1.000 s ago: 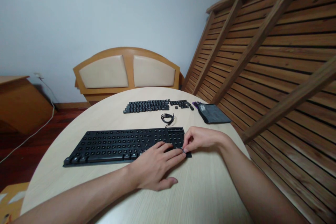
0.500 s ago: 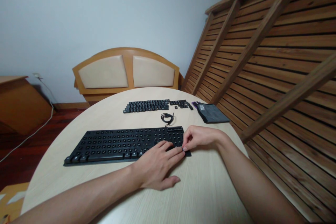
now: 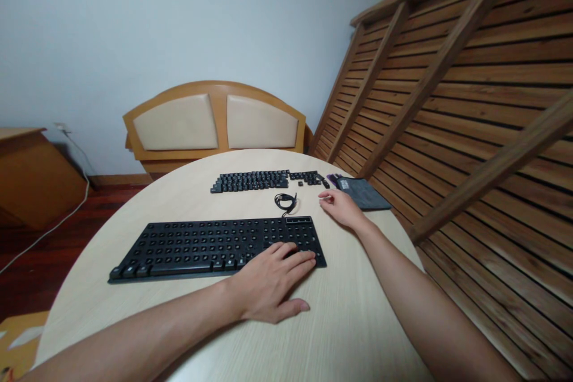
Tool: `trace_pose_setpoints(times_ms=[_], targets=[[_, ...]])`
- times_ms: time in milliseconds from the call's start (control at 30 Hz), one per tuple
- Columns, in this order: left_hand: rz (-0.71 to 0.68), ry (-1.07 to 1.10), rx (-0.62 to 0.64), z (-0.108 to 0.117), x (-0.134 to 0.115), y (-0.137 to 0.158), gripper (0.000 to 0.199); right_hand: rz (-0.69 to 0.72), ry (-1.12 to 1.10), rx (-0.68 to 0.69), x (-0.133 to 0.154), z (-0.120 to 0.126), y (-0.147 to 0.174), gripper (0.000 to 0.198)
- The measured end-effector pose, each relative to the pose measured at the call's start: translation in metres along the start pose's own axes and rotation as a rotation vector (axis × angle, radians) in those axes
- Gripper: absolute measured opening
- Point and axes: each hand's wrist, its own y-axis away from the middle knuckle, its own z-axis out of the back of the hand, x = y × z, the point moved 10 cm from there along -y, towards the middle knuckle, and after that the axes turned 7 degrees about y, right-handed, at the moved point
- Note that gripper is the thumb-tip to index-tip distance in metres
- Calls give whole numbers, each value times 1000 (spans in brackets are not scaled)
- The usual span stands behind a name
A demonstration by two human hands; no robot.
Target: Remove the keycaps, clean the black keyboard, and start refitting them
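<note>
A black keyboard (image 3: 188, 248) lies on the table, with most of its key positions bare of caps. A few caps show along its front row at the left. My left hand (image 3: 275, 280) rests flat over the number-pad end, fingers stretched out across it and thumb on the table. Beyond the keyboard's right end, my right hand (image 3: 342, 208) hovers with thumb and fingers drawn together. Whatever may be between those fingertips is too small to make out. Loose black keycaps (image 3: 250, 181) lie in rows farther back, and several smaller groups of keycaps (image 3: 308, 176) sit to their right.
A coiled black cable (image 3: 286, 202) lies behind the keyboard. At the right edge of the round table (image 3: 179, 322) is a dark grey pouch (image 3: 364, 193) with something purple beside it. A slatted wooden panel (image 3: 483, 113) leans at the right; a padded headboard (image 3: 219, 122) stands behind.
My right hand has left the keyboard's right end and moved back, toward the loose keycaps and the pouch. My left hand has stayed on the keyboard.
</note>
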Motion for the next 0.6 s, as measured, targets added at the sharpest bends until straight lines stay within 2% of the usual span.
trace_pose_setpoints(times_ms=[167, 367, 600], targets=[[20, 14, -2, -1, 2, 0, 66, -73, 167, -68, -20, -7, -7, 36], [53, 16, -19, -1, 3, 1, 66, -163, 337, -74, -17, -17, -10, 46], [50, 18, -46, 0, 3, 2, 65, -230, 430, -44, -16, -20, -17, 54]])
